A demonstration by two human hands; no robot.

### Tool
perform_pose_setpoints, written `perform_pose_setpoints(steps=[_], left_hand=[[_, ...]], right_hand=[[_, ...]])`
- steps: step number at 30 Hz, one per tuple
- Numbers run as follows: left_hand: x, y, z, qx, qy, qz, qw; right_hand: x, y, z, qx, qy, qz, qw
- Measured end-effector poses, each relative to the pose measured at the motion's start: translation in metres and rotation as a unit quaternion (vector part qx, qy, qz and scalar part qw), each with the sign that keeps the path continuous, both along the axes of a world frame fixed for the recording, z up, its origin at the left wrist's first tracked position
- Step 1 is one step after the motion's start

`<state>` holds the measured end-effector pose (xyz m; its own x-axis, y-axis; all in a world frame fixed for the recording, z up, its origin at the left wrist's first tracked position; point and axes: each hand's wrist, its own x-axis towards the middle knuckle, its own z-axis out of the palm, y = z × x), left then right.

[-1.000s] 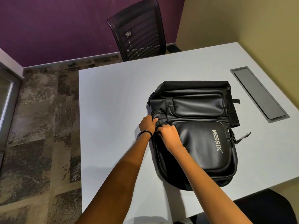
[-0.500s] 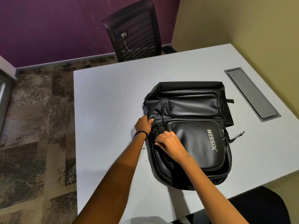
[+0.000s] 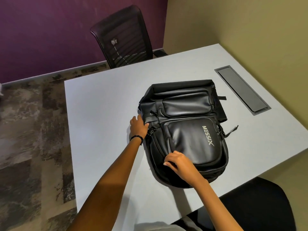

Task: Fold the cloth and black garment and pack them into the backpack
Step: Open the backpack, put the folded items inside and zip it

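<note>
Closest to you, below and right of your R hand [image 3: 179, 161], a black seat [image 3: 260, 207] pokes out past the near edge of the bench [image 3: 100, 117]. The R hand sits on the near-left part of the backpack [image 3: 191, 130], knuckles up, fingers curled tight w/ tips pinched into the side seam next to the front pocket; exactly which bit they nip is hidden under the fingers. Up and left of it, your L hand [image 3: 138, 125], w/ a dark wristband [image 3: 136, 138], grips the backpack's left flank: thumb on top, fingers wrapped round the edge. The backpack lies flat on the bench btwn and beyond both hands, its front pocket w/ "MESSIX" lettering just right of the R hand, top end pointing away from you, strap ends sticking out on the far-right side. Further right, past the backpack and apart from it, a grey panel [image 3: 242, 90] sits flush in the bench. Beyond the L hand, past the bench's far edge, a black mesh chair [image 3: 123, 37] stands on patterned carpet [image 3: 33, 130] by a purple wall [image 3: 50, 30].
</note>
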<state>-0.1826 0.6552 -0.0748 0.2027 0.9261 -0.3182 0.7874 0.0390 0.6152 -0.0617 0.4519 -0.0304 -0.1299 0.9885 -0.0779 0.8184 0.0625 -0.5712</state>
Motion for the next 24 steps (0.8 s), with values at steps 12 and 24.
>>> perform_pose_setpoints(steps=[12,24], left_hand=[[-0.033,-0.09,0.03,-0.093,-0.007,-0.235,0.967],[-0.009,-0.136,0.021,-0.052,-0.084,-0.059,0.993]], right_hand=[[-0.024,-0.023,0.0,0.049,0.01,-0.124,0.991],[-0.029,-0.033,0.001,0.036,0.048,-0.117,0.991]])
